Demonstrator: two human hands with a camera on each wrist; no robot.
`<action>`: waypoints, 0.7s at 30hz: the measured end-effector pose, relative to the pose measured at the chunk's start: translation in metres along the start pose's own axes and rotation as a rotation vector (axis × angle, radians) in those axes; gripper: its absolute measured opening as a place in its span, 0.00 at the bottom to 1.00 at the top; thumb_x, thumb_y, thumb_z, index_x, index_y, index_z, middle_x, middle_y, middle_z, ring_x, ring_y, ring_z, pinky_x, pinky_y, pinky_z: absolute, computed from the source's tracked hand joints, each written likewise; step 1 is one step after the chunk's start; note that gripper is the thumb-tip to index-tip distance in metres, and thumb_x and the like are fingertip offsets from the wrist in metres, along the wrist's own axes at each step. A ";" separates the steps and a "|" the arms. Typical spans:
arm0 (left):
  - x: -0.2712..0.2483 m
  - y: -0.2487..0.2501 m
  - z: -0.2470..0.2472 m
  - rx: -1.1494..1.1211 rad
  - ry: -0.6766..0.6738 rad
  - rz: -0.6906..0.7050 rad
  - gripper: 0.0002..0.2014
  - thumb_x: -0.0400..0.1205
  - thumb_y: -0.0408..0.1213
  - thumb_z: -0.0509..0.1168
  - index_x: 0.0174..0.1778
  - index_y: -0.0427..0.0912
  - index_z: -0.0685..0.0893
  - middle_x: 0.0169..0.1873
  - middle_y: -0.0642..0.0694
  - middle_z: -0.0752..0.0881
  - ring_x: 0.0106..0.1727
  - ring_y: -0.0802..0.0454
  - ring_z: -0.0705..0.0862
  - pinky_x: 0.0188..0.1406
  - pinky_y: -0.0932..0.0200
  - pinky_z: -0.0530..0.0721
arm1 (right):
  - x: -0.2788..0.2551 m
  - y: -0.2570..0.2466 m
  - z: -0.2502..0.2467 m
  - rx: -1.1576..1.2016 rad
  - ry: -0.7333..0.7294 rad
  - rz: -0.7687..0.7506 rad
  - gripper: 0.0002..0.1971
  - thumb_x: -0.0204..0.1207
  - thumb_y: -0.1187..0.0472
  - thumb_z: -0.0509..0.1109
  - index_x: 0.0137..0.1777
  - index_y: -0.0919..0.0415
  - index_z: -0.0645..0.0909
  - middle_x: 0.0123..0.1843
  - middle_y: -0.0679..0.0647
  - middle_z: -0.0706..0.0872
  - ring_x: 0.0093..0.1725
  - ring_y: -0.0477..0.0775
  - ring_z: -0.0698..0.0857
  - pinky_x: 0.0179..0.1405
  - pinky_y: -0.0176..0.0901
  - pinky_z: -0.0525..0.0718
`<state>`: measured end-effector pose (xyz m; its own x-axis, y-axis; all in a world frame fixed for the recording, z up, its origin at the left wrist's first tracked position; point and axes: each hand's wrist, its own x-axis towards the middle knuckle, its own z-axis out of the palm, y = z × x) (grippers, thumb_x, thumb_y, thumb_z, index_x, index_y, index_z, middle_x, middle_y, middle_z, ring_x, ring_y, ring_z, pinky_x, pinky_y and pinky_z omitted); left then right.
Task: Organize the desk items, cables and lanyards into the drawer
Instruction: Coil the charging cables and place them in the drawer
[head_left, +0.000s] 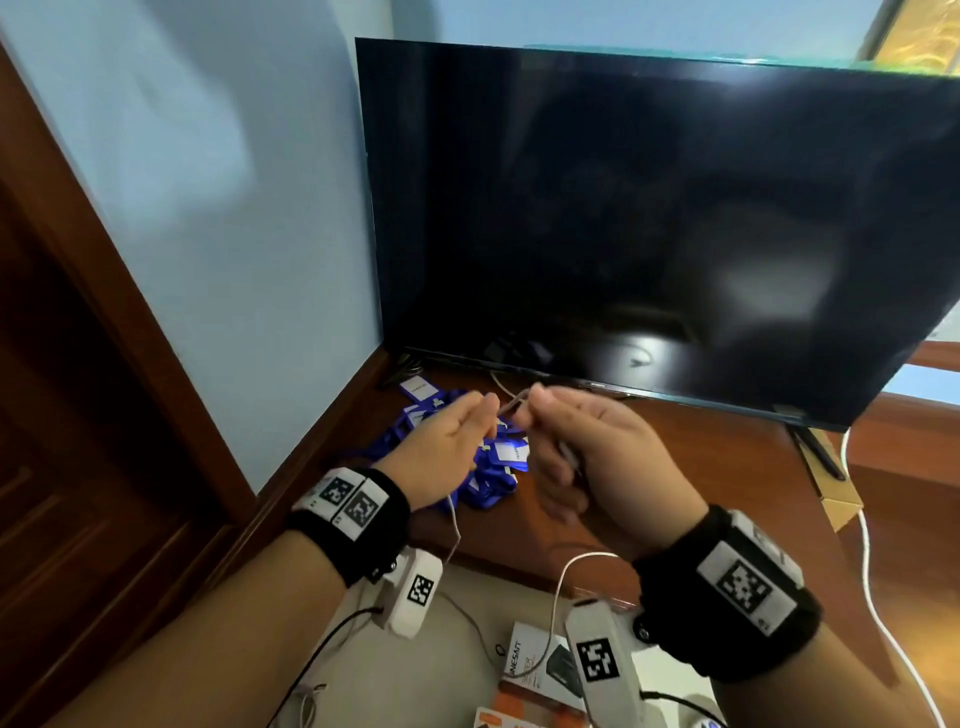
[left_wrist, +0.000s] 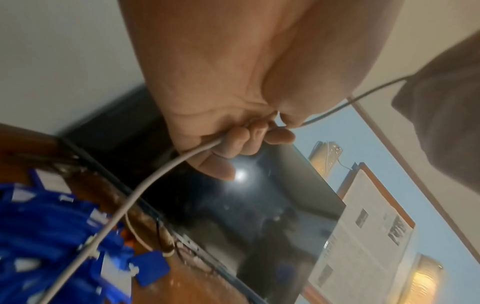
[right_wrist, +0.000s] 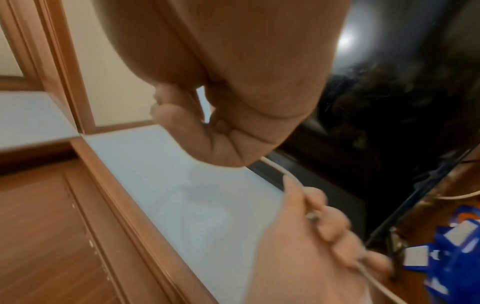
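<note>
Left hand (head_left: 447, 447) pinches the white cable (left_wrist: 145, 185) between thumb and curled fingers, as I read it in the left wrist view, with the cable trailing down over the blue lanyards (head_left: 467, 467). Right hand (head_left: 587, 457) grips the same cable with its fingers curled round it, just beside the left hand and raised above the desk (head_left: 701, 467). I see the lanyards heaped on the desk under both hands, in front of the dark screen (head_left: 649, 208); I cannot see a drawer.
</note>
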<state>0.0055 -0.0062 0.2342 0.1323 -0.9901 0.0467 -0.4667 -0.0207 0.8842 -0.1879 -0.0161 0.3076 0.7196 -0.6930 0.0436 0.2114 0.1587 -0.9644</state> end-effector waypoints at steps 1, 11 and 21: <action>-0.004 -0.004 0.007 -0.037 -0.024 0.003 0.29 0.88 0.69 0.50 0.44 0.46 0.78 0.36 0.48 0.77 0.37 0.51 0.78 0.53 0.37 0.87 | 0.001 -0.009 0.004 0.053 0.019 -0.035 0.14 0.87 0.53 0.63 0.46 0.63 0.81 0.23 0.56 0.72 0.16 0.50 0.67 0.15 0.37 0.73; -0.047 0.006 0.013 -0.003 -0.233 0.060 0.26 0.90 0.63 0.53 0.33 0.50 0.77 0.25 0.56 0.73 0.32 0.56 0.74 0.41 0.52 0.80 | 0.022 -0.014 -0.041 -0.730 0.362 -0.526 0.10 0.88 0.64 0.67 0.52 0.71 0.87 0.62 0.40 0.89 0.74 0.33 0.80 0.82 0.42 0.73; -0.010 0.069 -0.032 0.247 0.103 0.306 0.27 0.92 0.55 0.55 0.30 0.45 0.79 0.27 0.43 0.80 0.29 0.52 0.78 0.35 0.60 0.76 | 0.008 0.035 -0.018 -0.359 0.101 0.075 0.26 0.92 0.49 0.56 0.37 0.63 0.82 0.16 0.53 0.69 0.16 0.50 0.69 0.27 0.40 0.81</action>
<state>0.0001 0.0068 0.3100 0.0356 -0.9370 0.3475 -0.6928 0.2275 0.6843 -0.1867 -0.0284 0.2696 0.6516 -0.7575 -0.0396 -0.0978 -0.0321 -0.9947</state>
